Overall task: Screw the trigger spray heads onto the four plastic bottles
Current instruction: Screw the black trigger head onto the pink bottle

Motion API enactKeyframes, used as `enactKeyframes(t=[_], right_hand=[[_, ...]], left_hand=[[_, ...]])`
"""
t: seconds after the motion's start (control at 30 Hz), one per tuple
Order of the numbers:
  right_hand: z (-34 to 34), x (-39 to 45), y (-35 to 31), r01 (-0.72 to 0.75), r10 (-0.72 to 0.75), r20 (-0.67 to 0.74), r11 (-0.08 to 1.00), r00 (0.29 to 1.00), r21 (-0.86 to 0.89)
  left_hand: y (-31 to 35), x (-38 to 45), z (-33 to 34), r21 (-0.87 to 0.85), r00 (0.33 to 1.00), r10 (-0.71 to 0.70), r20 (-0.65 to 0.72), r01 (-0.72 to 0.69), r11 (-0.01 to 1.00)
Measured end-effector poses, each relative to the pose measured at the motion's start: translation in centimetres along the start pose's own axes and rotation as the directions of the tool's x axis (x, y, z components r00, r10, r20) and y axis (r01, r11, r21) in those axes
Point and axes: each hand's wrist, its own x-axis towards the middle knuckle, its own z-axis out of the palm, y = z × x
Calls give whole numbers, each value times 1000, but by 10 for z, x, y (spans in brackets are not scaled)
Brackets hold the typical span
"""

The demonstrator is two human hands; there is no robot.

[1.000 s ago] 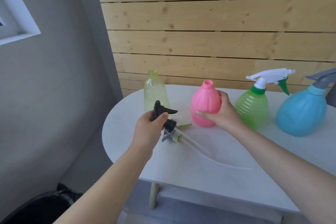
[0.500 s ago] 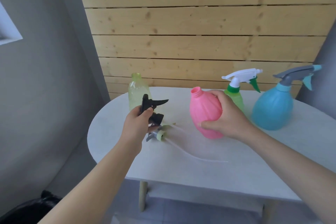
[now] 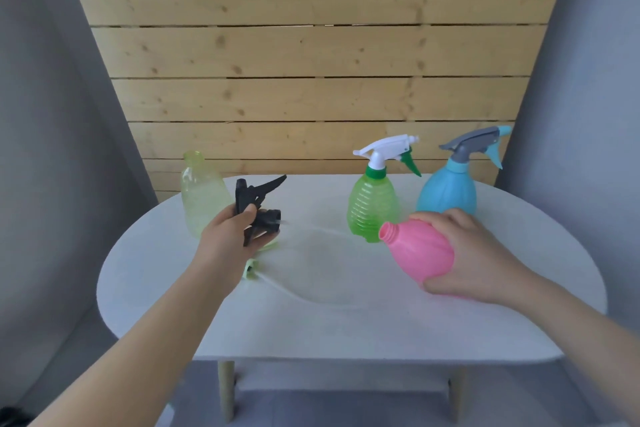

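Note:
My left hand [image 3: 230, 234] grips a black trigger spray head [image 3: 258, 204] above the table's left side, its clear dip tube trailing to the right. My right hand [image 3: 471, 256] holds the open pink bottle [image 3: 419, 250], tilted with its neck pointing left toward the black head. A pale yellow-green bottle [image 3: 202, 192] without a head stands behind my left hand. Partly under my left wrist lies a light green spray head [image 3: 251, 269] on the table, with a long clear tube. The green bottle [image 3: 372, 208] with a white head and the blue bottle [image 3: 446, 191] with a grey head stand at the back.
Everything sits on a white oval table [image 3: 346, 322] against a wooden plank wall [image 3: 311, 62]. Grey walls flank both sides.
My right hand has lifted the pink bottle, carried it right and toward me, and tilted its neck to the left. My left hand has kept hold of the black head and raised it slightly.

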Motion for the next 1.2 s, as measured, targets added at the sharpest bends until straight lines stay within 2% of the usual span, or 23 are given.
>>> enactKeyframes(t=[0.13,0.47,0.8,0.87,0.97,1.07,1.2], right_hand=[[4,-1,0,48,-48,3,999,999,5],[9,6,-9,92,-91,-16,995,996,38],[21,9,-33,157,-159,-31,987,987,-35],[23,10,-36,178,-181,-42,981,983,-74],[22,10,-37,198,-202,-34,975,979,-105],[21,9,-36,199,-199,4,978,980,-60],[17,9,-32,141,-153,72,980,986,142]], left_hand=[[-3,1,9,-82,1000,1,29,2,997],[-9,-1,20,-9,999,19,26,-19,1000],[-31,-23,57,39,976,-61,207,54,998],[-33,-25,59,97,961,-73,266,49,994],[-33,-23,58,326,948,-57,312,-50,944],[-33,-22,58,406,946,-33,322,-106,908],[-33,-17,57,374,933,-53,357,-91,923]])
